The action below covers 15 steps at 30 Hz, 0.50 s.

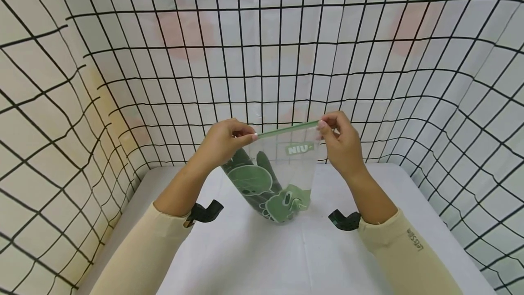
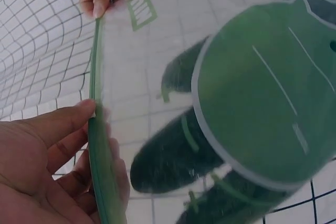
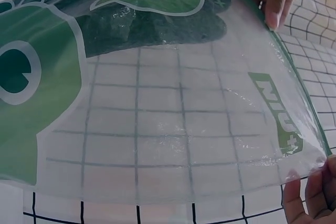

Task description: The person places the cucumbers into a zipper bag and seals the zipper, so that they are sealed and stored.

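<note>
A clear zip bag (image 1: 296, 167) with green cartoon prints hangs upright between both hands, its lower end at the white table. The left hand (image 1: 225, 142) pinches the left end of its green zip strip (image 2: 96, 166) between thumb and fingers. At the strip's other end, the right hand (image 1: 343, 147) pinches the top corner near the "NIU" label (image 3: 277, 113). Inside, toward the left side, lie dark green, long, round-ended things that look like cucumbers (image 2: 168, 163). The prints partly hide them. In the left wrist view the two sides of the strip lie close together.
A black wire grid (image 1: 270, 63) stands at the back and both sides, with pale cloth behind it. The white tabletop (image 1: 245, 258) spreads below the bag. Black wrist mounts (image 1: 206, 211) stick out from the cuffs of the beige sleeves (image 1: 145, 249).
</note>
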Each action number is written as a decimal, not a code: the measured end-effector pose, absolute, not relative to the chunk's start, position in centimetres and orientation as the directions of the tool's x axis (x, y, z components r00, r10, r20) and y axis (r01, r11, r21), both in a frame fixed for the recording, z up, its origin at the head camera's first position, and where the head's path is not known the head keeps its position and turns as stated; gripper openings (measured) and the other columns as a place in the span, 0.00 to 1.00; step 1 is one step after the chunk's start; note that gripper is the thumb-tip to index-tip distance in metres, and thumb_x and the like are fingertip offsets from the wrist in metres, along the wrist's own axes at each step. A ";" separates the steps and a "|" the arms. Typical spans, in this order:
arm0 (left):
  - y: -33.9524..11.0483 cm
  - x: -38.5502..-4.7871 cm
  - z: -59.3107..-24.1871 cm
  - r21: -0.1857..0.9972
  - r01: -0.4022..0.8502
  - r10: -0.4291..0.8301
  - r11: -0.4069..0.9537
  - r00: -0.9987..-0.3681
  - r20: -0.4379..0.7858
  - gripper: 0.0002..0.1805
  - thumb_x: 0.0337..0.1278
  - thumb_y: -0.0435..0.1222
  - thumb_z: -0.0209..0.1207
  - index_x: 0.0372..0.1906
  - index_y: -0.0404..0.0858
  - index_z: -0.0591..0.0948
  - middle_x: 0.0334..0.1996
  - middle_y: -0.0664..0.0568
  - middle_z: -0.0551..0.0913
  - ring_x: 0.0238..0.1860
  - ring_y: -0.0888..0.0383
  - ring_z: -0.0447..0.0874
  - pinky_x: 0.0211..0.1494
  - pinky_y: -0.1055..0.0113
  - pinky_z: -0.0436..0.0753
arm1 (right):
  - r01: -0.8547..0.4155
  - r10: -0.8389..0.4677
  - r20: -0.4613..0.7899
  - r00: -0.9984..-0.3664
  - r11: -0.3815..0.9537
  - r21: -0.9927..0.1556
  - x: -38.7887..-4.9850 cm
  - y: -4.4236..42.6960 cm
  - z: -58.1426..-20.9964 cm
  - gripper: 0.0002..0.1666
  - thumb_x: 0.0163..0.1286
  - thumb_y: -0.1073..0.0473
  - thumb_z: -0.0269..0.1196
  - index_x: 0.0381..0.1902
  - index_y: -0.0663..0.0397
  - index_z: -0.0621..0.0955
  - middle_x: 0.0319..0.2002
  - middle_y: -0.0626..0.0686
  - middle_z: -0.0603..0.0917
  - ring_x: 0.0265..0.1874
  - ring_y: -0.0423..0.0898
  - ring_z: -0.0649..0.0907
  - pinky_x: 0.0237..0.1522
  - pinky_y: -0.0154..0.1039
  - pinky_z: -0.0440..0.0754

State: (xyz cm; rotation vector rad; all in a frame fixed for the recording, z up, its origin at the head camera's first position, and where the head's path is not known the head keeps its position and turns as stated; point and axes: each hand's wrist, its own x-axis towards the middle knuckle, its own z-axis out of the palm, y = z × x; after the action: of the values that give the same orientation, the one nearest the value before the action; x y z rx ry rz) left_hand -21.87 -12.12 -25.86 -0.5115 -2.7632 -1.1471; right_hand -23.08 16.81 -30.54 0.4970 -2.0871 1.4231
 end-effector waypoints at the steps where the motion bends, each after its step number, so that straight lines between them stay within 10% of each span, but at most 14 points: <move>1: -12.3 -21.8 -25.8 0.668 0.343 0.266 0.660 -0.939 0.219 0.11 0.68 0.45 0.62 0.45 0.45 0.88 0.45 0.54 0.83 0.44 0.54 0.77 0.45 0.62 0.80 | -0.587 0.009 0.633 -0.774 0.366 -0.722 -23.1 16.9 -30.5 0.12 0.79 0.56 0.56 0.51 0.60 0.76 0.40 0.52 0.79 0.38 0.39 0.80 0.40 0.26 0.85; 15: -14.4 -21.5 -25.8 0.681 0.294 0.244 0.671 -0.954 0.172 0.14 0.68 0.45 0.63 0.49 0.42 0.86 0.49 0.51 0.83 0.48 0.53 0.81 0.53 0.58 0.85 | -0.570 0.026 0.622 -0.782 0.371 -0.733 -23.0 17.8 -30.6 0.13 0.79 0.57 0.56 0.51 0.61 0.75 0.40 0.50 0.79 0.40 0.39 0.80 0.40 0.24 0.84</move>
State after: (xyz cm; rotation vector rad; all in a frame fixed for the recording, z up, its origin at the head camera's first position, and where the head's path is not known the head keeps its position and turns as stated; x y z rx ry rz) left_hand -21.52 -14.43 -25.77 -0.4537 -2.8105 -1.1636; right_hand -22.96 17.85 -30.57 0.4682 -2.0895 1.4287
